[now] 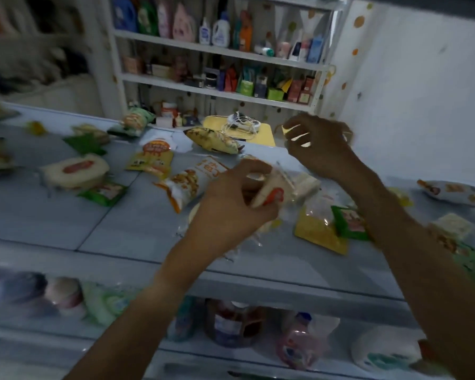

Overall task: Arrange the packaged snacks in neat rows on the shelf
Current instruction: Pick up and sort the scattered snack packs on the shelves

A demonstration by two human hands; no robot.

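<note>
At shelf centre, left grip pinches a clear-wrapped pale sandwich pack; right grip, at one o'clock, hovers clenched, seemingly empty. Square it against neighbours.

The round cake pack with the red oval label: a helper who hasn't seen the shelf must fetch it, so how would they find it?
Start at the pale grey shelf top and go to its left part. The round cake pack lies there, just above a small green packet. It alone is a cream dome in clear wrap with a red oval label.
</note>
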